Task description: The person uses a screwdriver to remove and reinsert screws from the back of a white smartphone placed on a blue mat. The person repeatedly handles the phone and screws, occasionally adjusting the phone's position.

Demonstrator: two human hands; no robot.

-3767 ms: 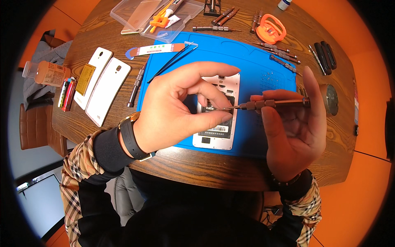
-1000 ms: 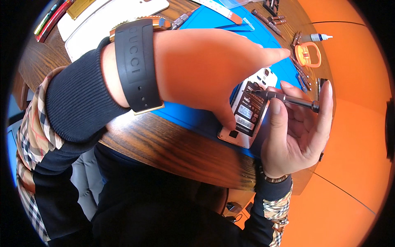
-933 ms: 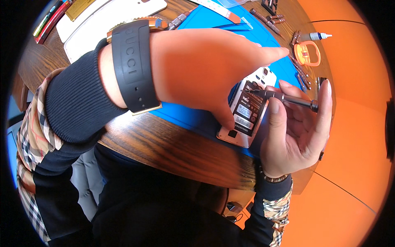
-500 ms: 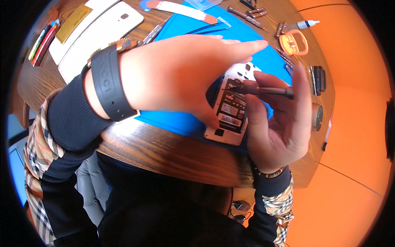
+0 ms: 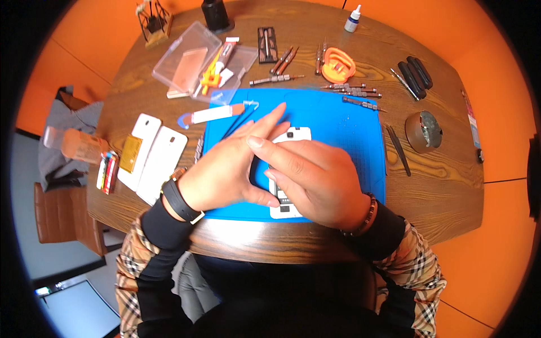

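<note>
A white smartphone (image 5: 289, 211) with its back cover off lies on the blue mat (image 5: 360, 163), partly hidden under both hands. My left hand (image 5: 228, 169) is open along its left side, fingers stretched out and thumb over the phone's lower left part. Over the phone's middle, my right hand (image 5: 321, 183) is turned back up with curled fingers. Its index fingertip reaches to the left hand, and its thumb is over the phone's left edge. Whatever is in the right hand is hidden beneath it; no screwdriver shows there now. Tweezers (image 5: 239, 121) lie behind the left hand.
Two white phone covers (image 5: 160, 155) lie at left beside a red box (image 5: 107, 172). Behind the mat are screwdrivers (image 5: 276, 80), an orange suction cup (image 5: 338, 65) and a clear plastic box (image 5: 186, 53). A round metal dish (image 5: 424, 132) and dark tweezers (image 5: 399, 149) sit at right.
The view has drawn back and shows more of the table. My right hand has moved over the phone toward the left hand, turning back up; the screwdriver it held is out of sight.
</note>
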